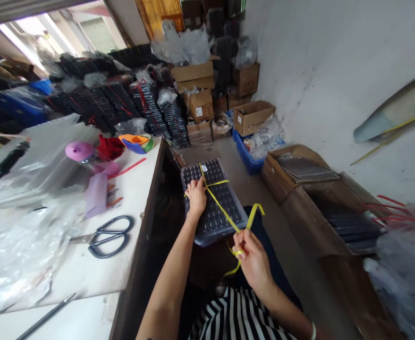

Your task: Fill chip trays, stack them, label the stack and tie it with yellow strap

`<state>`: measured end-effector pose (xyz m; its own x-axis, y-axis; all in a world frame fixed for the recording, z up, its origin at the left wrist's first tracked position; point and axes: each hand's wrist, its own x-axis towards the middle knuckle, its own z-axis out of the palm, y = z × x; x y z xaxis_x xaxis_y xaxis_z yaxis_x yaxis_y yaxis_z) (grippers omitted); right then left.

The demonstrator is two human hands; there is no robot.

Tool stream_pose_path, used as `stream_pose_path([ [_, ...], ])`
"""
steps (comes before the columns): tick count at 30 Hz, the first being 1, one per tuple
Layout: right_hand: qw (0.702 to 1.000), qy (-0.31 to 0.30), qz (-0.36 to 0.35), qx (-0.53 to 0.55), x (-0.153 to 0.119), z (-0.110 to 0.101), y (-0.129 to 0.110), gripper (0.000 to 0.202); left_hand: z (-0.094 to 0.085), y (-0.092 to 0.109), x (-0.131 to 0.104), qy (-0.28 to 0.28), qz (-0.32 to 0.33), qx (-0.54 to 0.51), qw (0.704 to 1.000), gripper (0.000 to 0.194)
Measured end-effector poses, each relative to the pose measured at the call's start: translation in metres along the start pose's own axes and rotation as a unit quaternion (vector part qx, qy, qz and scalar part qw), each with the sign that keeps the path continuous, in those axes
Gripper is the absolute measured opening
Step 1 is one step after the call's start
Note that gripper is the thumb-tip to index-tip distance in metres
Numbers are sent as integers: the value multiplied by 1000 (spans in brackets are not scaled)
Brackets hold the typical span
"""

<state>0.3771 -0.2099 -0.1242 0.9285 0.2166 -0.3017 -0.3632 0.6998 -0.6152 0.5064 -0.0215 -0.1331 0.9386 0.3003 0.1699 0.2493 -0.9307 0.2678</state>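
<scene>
A stack of black plastic trays, wrapped in clear film, stands before me with yellow strapping crossed over its top. My left hand lies on the upper left of the stack, fingers spread and bent against it, touching the strapping near the crossing. In front of the stack's near edge, my right hand is closed around the yellow strap, which runs taut from the crossing. A loose strap end sticks up above that hand, and another piece hangs below it.
At left, a white table bears scissors, plastic sheets, a pink tape dispenser and a pen. On the right are open cardboard boxes and a blue crate. Bundled black trays are piled behind.
</scene>
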Motion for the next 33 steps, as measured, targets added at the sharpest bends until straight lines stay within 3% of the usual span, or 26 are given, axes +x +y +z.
stream_pose_path([
  [5,999,7,5,38,-1,3,5,31,-19,8,-2,-72,114,37,990,32],
  [12,998,46,14,32,14,-12,-13,34,-47,18,69,-293,169,65,939,25],
  [15,999,43,14,11,21,-17,-21,32,-54,22,88,-336,165,65,925,25],
  [18,999,38,20,-17,20,-21,-23,27,-53,24,87,-329,153,75,929,26],
  [21,997,30,51,-55,7,-27,-16,30,-45,26,72,-282,145,97,943,27],
  [24,979,-29,77,-189,-15,-31,-5,28,-35,31,52,-215,131,125,960,31],
  [27,905,-149,0,-398,-36,-28,2,23,-27,37,41,-160,109,143,971,37],
  [30,833,-229,-78,-497,-48,-22,3,28,-23,42,40,-149,96,141,974,36],
  [33,807,-252,-96,-526,-50,-17,-2,30,-22,41,46,-168,87,118,975,33],
])
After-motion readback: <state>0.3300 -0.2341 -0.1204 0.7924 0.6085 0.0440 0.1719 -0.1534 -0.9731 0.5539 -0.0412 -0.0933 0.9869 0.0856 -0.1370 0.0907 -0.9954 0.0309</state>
